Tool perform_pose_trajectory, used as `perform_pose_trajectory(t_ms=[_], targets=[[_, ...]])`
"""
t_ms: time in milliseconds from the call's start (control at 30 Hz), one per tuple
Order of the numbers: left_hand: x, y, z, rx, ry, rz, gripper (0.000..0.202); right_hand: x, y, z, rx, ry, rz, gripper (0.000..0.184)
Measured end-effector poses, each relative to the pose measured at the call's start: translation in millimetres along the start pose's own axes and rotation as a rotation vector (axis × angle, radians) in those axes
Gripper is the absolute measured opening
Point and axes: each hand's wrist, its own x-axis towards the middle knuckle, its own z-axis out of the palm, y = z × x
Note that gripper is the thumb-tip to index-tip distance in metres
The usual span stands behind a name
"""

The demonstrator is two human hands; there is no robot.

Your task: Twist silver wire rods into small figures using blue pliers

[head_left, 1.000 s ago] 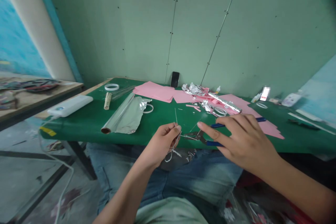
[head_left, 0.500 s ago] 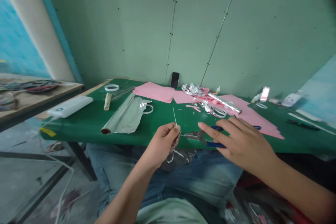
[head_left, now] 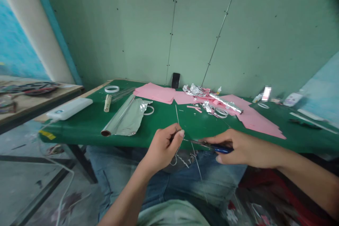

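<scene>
My left hand [head_left: 164, 144] is closed in a pinch on a thin metal wire [head_left: 177, 113] that sticks up past my fingers and trails down over my lap. My right hand [head_left: 235, 146] is wrapped round blue-handled pliers [head_left: 212, 145] at the front edge of the green table [head_left: 87, 123]. The plier jaws point left toward the wire, close to my left fingertips.
On the table lie a foil roll [head_left: 123, 118], a white power bank [head_left: 69, 108], tape rings [head_left: 111, 88], pink paper sheets [head_left: 156, 92], crumpled foil [head_left: 212, 100], a dark phone [head_left: 175, 79] against the wall and small bottles at the right. A wooden bench [head_left: 31, 95] stands left.
My right hand, open over the pliers on the table before, has closed on them and lifted them toward the wire. My left hand has stayed in place with the wire.
</scene>
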Motion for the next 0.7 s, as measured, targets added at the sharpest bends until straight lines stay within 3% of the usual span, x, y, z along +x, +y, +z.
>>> perform_pose_trajectory(t_ms=[67, 133, 233, 300, 467, 700], targets=[[1.5, -1.9, 0.4, -0.039, 0.043, -0.036, 0.037, 0.1, 0.6, 3.5, -0.115, 0.105, 0.025, 0.054], [3.5, -5.8, 0.8, -0.126, 0.12, -0.111, 0.037, -0.7, 3.7, 10.2, -0.367, 0.315, 0.023, 0.058], [6.2, -11.8, 0.7, -0.251, 0.196, -0.227, 0.037, -4.0, 8.9, 18.9, -0.854, 0.643, -0.145, 0.06], [7.5, -13.2, 0.9, -0.29, 0.215, -0.274, 0.038, -7.0, 8.6, 21.9, -1.138, 0.776, -0.244, 0.06], [8.8, -10.0, 4.3, -0.325, 0.196, -0.322, 0.038, -9.5, -4.5, 28.2, -1.451, 0.824, -0.272, 0.066], [7.4, -6.8, 8.8, -0.341, 0.178, -0.337, 0.037, -0.2, -11.8, 32.0, -1.523, 0.812, -0.238, 0.06]])
